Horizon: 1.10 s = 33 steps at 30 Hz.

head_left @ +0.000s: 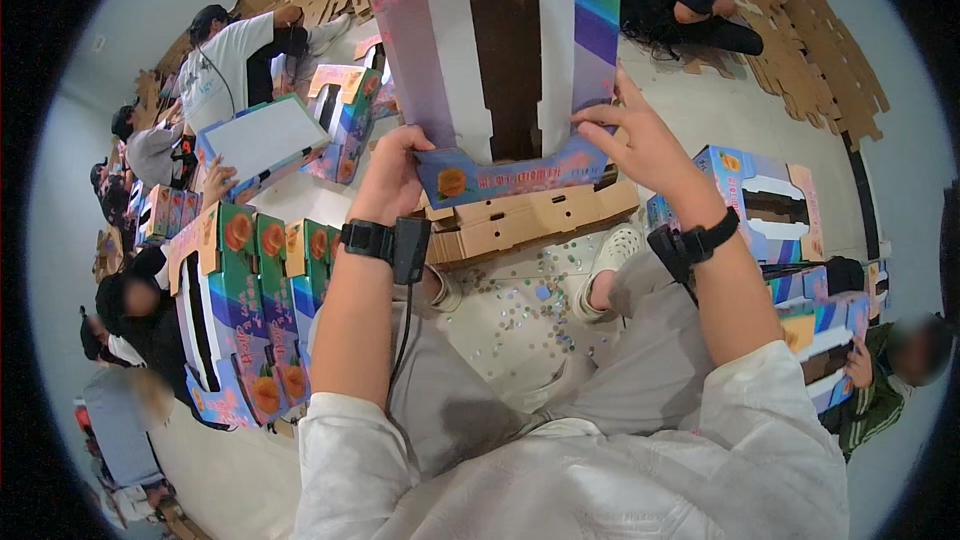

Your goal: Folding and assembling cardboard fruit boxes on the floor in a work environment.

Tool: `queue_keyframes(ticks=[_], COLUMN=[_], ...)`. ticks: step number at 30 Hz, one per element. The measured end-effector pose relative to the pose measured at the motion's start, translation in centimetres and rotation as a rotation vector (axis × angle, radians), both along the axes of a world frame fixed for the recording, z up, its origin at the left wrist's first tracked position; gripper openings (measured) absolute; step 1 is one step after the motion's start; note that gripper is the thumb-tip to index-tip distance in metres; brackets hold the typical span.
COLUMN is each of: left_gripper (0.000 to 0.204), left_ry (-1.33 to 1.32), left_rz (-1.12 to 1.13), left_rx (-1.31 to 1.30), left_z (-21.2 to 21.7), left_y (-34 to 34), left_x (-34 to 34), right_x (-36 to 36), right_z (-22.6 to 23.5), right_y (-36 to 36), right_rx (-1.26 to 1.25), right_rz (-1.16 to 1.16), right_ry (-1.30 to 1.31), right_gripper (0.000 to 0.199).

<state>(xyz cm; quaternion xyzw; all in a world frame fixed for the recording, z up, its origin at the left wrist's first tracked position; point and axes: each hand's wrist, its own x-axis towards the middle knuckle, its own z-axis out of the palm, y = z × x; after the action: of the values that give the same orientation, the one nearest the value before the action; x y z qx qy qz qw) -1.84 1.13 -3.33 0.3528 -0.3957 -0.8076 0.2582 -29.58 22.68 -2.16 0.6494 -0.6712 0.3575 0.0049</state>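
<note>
A printed cardboard box (455, 70), coloured pink, blue, purple and green, stands upright in front of me. A long brown-looking gap runs down between its white panels, and tan flaps stick out at its upper corners. My left hand (392, 172) is closed round the lower left corner, by the blue front lip with a fruit picture. At the lower right corner my right hand (640, 135) grips the edge, thumb and fingers on either side; some fingertips are hidden. Below the box, between my feet, lie stacked plain brown cardboard pieces (545, 220).
Small round scraps (520, 310) litter the floor between my shoes. Upright printed boxes (240, 310) stand at my left, another box (765, 200) at my right. Several people sit around, one in a white shirt (225, 70). Flattened cardboard (800, 50) lies along the far right wall.
</note>
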Motion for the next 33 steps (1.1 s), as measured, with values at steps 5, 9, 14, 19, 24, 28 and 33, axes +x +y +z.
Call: queue_keyframes(ticks=[5,9,14,19,24,28,33], left_gripper=[0.013,0.024,0.062,0.066,0.057,0.067,0.111], left_ry=[0.007,-0.167,-0.242,-0.378,-0.360,-0.279,-0.368], left_rz=[-0.004,0.072,0.215,0.248,0.255,0.288,0.192], left_rx=[0.023,-0.204,-0.404,-0.999,-1.153,-1.110,-1.315], left_z=[0.7,1.0,0.2,-1.6,-0.5,2.3,3.9], left_y=[1.6,4.4,7.1,9.4,11.0,11.3,9.8], left_x=[-0.2,-1.2,-3.2,-4.5,-5.0,-5.1,-4.6], right_x=[1.3,1.1,0.7,0.5,1.5,1.4,2.1], right_z=[-1.7,-3.6,-5.7,-7.2,-9.3,-9.8,-8.0], right_y=[0.3,-1.1,-2.4,-3.9,-4.7,-4.8,-5.0], right_rx=[0.096,0.083,0.281,0.492,0.488,0.144,-0.044], right_rz=[-0.132,-0.282,-0.421,-0.316,-0.569,-0.480,-0.494], right_ry=[-0.100,-0.067,-0.147,-0.316,-0.235,-0.400,-0.241], right_gripper=[0.032,0.043,0.051,0.067,0.098,0.103,0.096])
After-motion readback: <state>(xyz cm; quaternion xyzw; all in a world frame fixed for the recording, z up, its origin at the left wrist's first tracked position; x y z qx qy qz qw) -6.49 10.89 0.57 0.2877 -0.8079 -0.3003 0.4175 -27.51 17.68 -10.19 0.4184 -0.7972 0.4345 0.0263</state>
